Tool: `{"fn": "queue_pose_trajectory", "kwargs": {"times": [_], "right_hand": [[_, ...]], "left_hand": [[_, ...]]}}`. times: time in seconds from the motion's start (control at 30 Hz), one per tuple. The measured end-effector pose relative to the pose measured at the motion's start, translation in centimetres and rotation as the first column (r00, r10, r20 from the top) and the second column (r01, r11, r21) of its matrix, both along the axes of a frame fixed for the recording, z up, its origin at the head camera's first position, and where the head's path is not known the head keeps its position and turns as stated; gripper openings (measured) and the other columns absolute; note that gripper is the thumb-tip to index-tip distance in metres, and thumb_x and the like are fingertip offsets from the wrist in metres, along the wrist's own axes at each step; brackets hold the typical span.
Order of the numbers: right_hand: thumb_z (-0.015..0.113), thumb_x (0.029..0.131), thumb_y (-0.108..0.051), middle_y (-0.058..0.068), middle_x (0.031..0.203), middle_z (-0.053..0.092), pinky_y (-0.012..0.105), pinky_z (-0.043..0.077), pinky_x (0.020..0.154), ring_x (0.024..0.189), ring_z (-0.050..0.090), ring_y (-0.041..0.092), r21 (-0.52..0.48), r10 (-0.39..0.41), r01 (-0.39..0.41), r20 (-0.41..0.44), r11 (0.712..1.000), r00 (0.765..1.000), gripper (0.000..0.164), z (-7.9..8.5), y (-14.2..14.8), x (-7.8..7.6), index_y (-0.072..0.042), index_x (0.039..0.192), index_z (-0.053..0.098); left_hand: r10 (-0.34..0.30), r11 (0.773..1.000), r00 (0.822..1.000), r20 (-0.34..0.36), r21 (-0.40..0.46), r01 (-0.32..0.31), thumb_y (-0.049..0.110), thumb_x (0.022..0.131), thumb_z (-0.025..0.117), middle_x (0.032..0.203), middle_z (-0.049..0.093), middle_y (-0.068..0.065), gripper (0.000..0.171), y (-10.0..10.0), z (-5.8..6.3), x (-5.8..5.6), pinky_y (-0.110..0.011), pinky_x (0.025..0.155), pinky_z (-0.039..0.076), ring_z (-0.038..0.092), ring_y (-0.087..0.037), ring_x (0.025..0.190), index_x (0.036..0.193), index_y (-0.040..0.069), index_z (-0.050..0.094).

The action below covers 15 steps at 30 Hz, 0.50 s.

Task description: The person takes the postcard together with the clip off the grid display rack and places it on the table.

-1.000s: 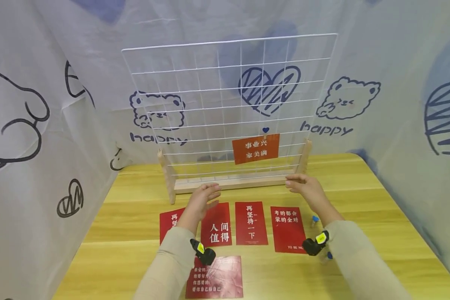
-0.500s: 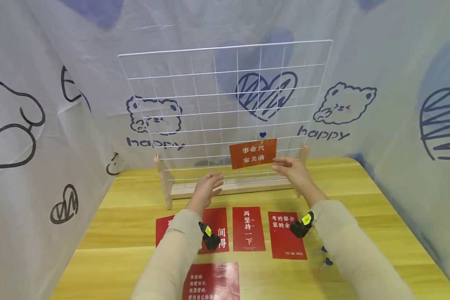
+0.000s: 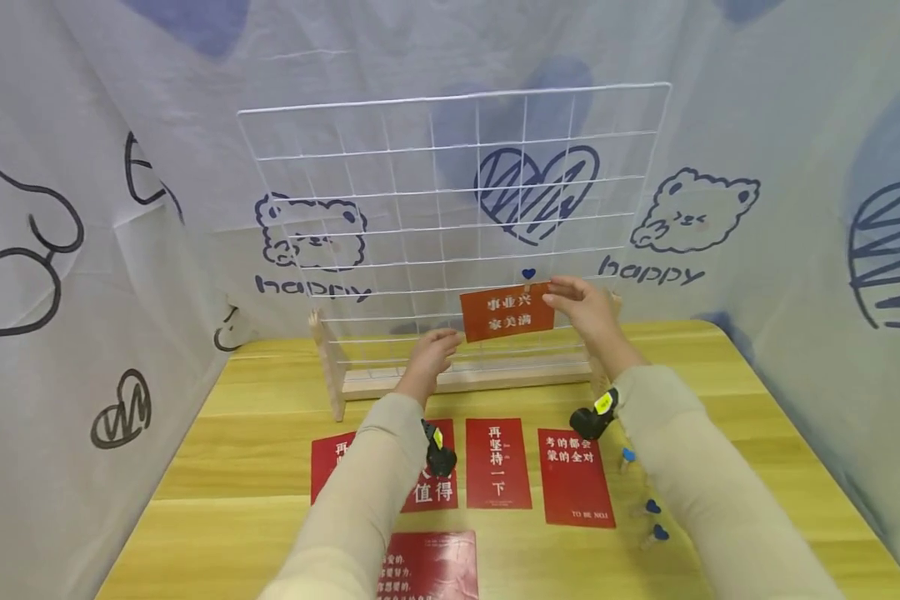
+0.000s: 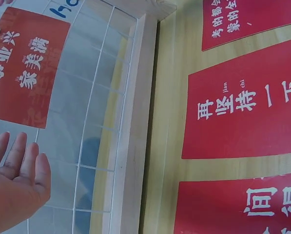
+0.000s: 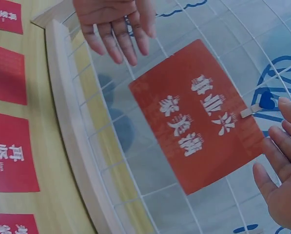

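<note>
An orange-red card [image 3: 507, 312] with white Chinese characters hangs on the white wire grid [image 3: 432, 99], tilted slightly with its right side higher. A small clip with a blue heart [image 5: 266, 100] fastens its top edge. My left hand [image 3: 431, 360] is beside the card's lower left corner, its fingers loosely extended and nothing in them. At the card's right edge, my right hand [image 3: 588, 315] has its fingertips close to the upper corner. The right wrist view shows those fingers [image 5: 281, 151] fairly straight along that edge.
A wooden base [image 3: 465, 379] supports the grid. Several red cards lie on the yellow table in front, among them a middle one [image 3: 498, 475] and a right one [image 3: 577, 492]. Loose blue-heart clips [image 3: 628, 456] lie at the right. Printed cloth surrounds the table.
My right hand has risen from the grid's base to the card's upper right corner. My left hand has moved up and right toward the card's lower left corner.
</note>
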State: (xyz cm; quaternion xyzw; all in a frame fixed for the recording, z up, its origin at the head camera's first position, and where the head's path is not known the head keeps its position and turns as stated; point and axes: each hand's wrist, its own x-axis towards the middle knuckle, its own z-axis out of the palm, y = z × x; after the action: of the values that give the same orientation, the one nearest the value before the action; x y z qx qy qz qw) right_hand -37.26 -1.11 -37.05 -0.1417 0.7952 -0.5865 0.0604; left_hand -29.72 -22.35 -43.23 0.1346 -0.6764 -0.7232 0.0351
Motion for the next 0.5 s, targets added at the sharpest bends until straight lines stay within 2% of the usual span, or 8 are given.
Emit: {"fn": "queue_pose_trajectory", "kwargs": {"times": [0.17,0.4,0.5], "right_hand": [[0.056,0.084,-0.023,0.007,0.127,0.043,0.039,0.028,0.096,0.113,0.041,0.024,0.061,-0.011,0.01,0.003,0.998,1.0,0.047,0.7,-0.2,-0.6,-0.01,0.127,0.041],[0.052,0.087,-0.023,0.005,0.13,0.04,0.04,0.028,0.096,0.115,0.039,0.024,0.152,0.056,-0.05,-0.037,0.987,0.998,0.046,1.6,-0.9,-1.1,-0.012,0.129,0.039],[0.051,0.087,-0.023,0.007,0.13,0.04,0.039,0.028,0.096,0.115,0.039,0.024,0.149,0.074,-0.069,-0.033,0.986,0.997,0.045,2.0,-1.5,-1.2,-0.01,0.129,0.039]], "left_hand": [[-0.009,0.999,1.0,-0.005,-0.033,0.009,0.017,0.085,0.053,0.125,0.041,-0.016,0.045,0.0,-0.3,-0.7,-0.043,0.095,0.029,0.037,-0.03,0.115,0.124,-0.002,0.041],[-0.017,0.999,1.0,-0.004,-0.046,0.017,0.017,0.084,0.055,0.127,0.041,-0.012,0.044,-0.1,-0.2,-1.6,-0.042,0.095,0.029,0.035,-0.027,0.117,0.124,0.003,0.043],[-0.024,0.998,1.0,0.007,-0.065,0.024,0.017,0.085,0.055,0.127,0.041,-0.012,0.044,-0.2,0.1,-1.9,-0.041,0.095,0.03,0.034,-0.027,0.118,0.125,0.004,0.043]]}}
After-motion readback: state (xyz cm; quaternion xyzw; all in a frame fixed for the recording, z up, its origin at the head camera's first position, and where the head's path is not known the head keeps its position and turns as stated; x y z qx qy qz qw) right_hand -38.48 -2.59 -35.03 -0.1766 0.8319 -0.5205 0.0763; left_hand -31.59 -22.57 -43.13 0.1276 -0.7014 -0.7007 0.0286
